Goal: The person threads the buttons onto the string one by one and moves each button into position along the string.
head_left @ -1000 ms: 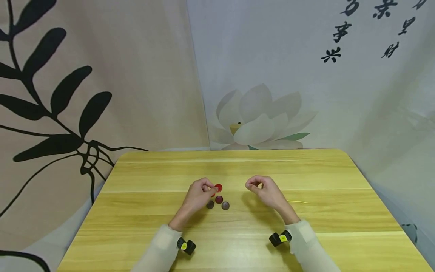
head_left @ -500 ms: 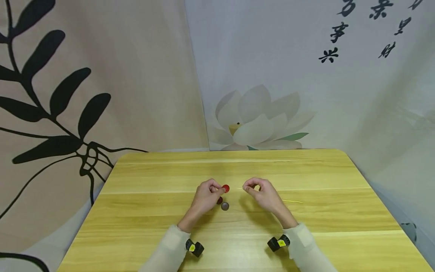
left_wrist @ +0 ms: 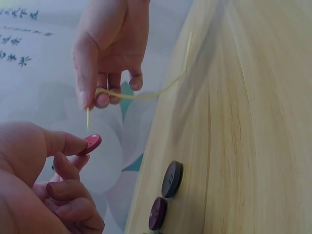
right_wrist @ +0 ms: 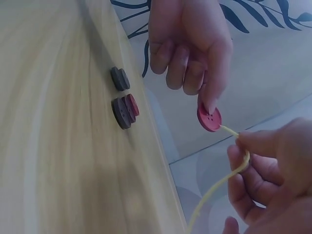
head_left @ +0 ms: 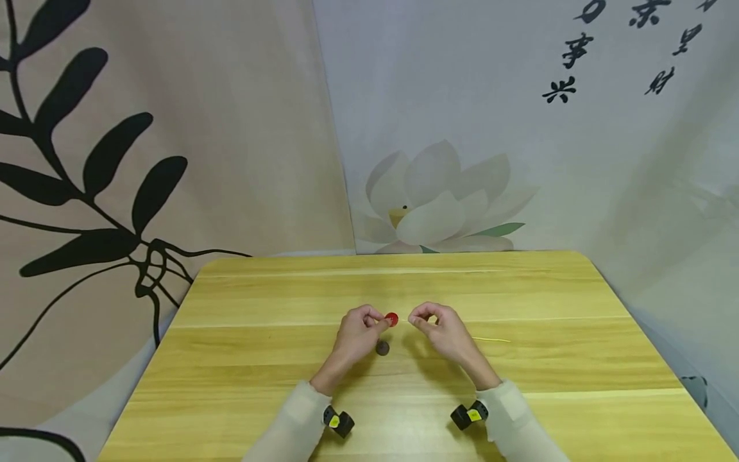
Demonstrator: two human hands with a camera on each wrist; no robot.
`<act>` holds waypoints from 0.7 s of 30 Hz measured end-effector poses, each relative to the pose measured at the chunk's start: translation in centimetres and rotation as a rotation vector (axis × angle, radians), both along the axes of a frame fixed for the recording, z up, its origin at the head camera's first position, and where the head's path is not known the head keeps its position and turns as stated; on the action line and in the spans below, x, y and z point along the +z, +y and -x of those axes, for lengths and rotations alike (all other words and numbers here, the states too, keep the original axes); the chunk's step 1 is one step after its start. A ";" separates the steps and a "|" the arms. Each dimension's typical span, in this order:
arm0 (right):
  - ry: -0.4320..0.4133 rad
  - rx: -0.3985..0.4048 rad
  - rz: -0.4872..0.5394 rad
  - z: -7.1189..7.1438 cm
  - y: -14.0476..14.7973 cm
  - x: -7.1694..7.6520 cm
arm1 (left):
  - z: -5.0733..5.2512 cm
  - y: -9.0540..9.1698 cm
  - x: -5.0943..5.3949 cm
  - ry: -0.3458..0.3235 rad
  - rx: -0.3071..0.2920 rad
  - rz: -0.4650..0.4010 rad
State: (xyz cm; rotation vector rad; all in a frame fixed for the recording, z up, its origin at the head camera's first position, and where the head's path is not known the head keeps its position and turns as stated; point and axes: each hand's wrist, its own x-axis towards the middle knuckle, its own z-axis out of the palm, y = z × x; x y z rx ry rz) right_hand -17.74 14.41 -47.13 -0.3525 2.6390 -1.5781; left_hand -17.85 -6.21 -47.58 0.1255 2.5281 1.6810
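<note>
Between thumb and finger, my left hand [head_left: 358, 330] pinches a red button [head_left: 392, 319] by its edge; small holes show in its face in the right wrist view. My right hand [head_left: 443, 329] pinches a thin yellow string [left_wrist: 141, 97] near one end. A short tip sticks out toward the button, close to its rim; the left wrist view shows a small gap between them. The string's long part trails behind the right hand over the table. A dark grey button [head_left: 382, 348] lies below the left hand, with a maroon button [left_wrist: 157, 213] near it in the left wrist view.
The wooden table [head_left: 260, 398] spans the space below both hands. In the right wrist view, more dark buttons [right_wrist: 121, 113] and a red one [right_wrist: 133, 105] lie close together. A printed curtain [head_left: 265, 128] hangs behind the table's far edge.
My left hand has moved right with the red button, closing on the right hand, and now hides most loose buttons in the head view. The right hand has shifted slightly left with the string.
</note>
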 end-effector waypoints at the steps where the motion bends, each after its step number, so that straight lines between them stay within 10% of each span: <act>1: 0.002 -0.003 0.000 0.0 -0.1 0.0 | 0.0 0.1 0.0 0.000 0.004 0.004; 21: 0.050 -0.022 0.013 0.0 -0.6 -0.2 | -0.2 0.7 0.2 -0.002 0.041 0.073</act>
